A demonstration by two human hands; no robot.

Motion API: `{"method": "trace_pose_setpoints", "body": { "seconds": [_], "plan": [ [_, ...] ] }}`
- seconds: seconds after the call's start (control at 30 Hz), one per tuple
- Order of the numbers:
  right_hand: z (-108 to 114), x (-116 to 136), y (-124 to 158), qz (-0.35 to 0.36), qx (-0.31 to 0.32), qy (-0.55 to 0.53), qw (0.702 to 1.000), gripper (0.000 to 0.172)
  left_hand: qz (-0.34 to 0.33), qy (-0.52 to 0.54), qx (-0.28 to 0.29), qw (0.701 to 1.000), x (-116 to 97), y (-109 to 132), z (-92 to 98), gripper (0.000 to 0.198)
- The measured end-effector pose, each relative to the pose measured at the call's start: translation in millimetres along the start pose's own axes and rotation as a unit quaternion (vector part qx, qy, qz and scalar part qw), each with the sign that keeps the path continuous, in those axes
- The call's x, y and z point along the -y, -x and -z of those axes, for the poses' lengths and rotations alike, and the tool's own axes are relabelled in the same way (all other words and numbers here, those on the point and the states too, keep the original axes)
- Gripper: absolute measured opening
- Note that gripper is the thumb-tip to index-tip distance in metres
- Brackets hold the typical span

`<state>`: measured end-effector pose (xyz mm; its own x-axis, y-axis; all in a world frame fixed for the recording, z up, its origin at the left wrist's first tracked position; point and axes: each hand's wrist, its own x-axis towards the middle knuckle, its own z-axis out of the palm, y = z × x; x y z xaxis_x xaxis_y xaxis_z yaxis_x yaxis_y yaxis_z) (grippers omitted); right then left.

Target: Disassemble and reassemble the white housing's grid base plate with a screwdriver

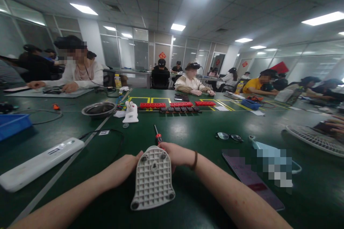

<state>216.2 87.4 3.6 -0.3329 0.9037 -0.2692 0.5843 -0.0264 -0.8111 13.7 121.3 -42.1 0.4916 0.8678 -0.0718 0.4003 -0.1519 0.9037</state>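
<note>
A white plastic base (153,182) stands tilted up in front of me, its ribbed underside facing me. It has dark round feet near the corners and a keyhole slot near the top. My left hand (130,166) is closed on its left edge, the fingertips hidden behind it. My right hand (176,154) is closed at the upper right edge, its fingers partly hidden. A screwdriver (158,137) with a red and black handle points away from me just beyond the base. Its handle end meets my right fingers; whether they grip it I cannot tell.
Ahead lie a white plastic part (131,112), red trays (181,104), a dark strip (180,110) and a metal bowl (99,108). A long white device (43,162) lies left. Glasses (229,136), a phone (249,179) and a fan grille (314,139) are right. Co-workers sit around.
</note>
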Motion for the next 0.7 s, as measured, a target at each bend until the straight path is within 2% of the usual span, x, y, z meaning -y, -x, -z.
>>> {"method": "trace_pose_setpoints", "body": {
  "seconds": [0.07,0.13,0.27,0.37,0.5,0.6,0.7],
  "plan": [
    [10.6,-1.4,0.2,-0.014,-0.055,0.039,0.998,0.025,0.047,0.061,-0.007,0.997,3.2,-8.7,10.5,0.035],
    [19.3,-6.3,-1.2,-0.022,-0.142,0.089,0.986,0.024,0.085,0.127,-0.02,0.988,4.9,-15.1,16.2,0.034],
    [18.4,-22.0,-10.2,-0.043,-0.245,0.155,0.956,0.023,0.083,0.233,-0.06,0.967,5.9,-16.6,10.8,0.011],
    [5.6,-27.9,-20.9,-0.071,-0.269,0.181,0.943,0.035,0.079,0.286,-0.08,0.952,9.9,-15.5,3.4,0.013],
    [-6.4,-24.2,-34.3,-0.086,-0.263,0.209,0.938,0.049,0.081,0.327,-0.105,0.936,17.5,-19.0,2.5,0.017],
    [-9.1,-20.7,-37.4,-0.085,-0.256,0.226,0.936,0.043,0.083,0.339,-0.118,0.93,16.1,-19.0,3.9,0.018],
    [-11.8,-20.0,-35.0,-0.086,-0.257,0.233,0.934,0.032,0.086,0.329,-0.102,0.935,6.8,-13.8,2.5,0.016]
  ]
}}
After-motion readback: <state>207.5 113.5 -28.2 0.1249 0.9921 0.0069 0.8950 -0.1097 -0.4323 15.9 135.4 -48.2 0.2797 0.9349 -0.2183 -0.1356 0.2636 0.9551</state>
